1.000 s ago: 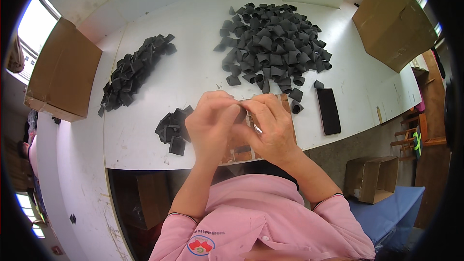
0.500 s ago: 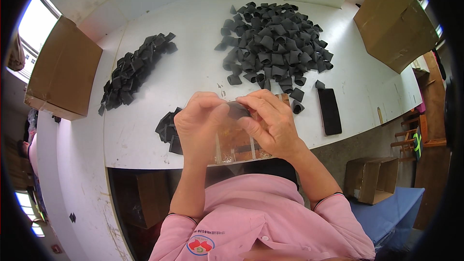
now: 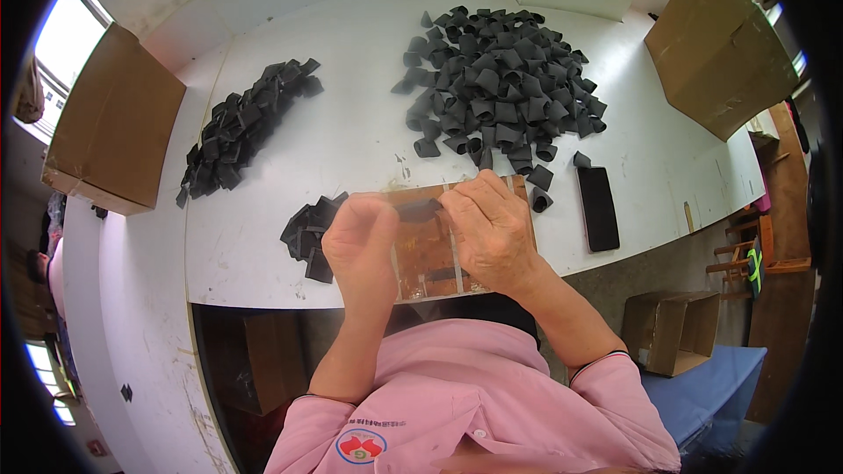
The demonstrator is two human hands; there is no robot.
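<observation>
Between my two hands a dark grey piece of sheet material [image 3: 418,210] is stretched level, one end in each set of fingers. My left hand [image 3: 358,233] is closed on its left end, its fingers slightly smeared. At the other end my right hand [image 3: 488,230] pinches it between thumb and fingers. Beneath lies a brown wooden board [image 3: 424,255] with pale strips across it and a dark strip near its front edge. Beside my left hand rests a small heap of flat dark pieces [image 3: 307,235].
A large mound of curled dark grey pieces [image 3: 500,79] covers the back of the white table [image 3: 351,132]. Further left lies a long heap of dark pieces [image 3: 246,127]. Right of the board is a black phone [image 3: 598,209]. Cardboard boxes [image 3: 123,123] stand at both sides.
The dark piece has gone from bunched and curved between my fingers to drawn out flat. My hands have moved slightly apart and lower, uncovering more of the board.
</observation>
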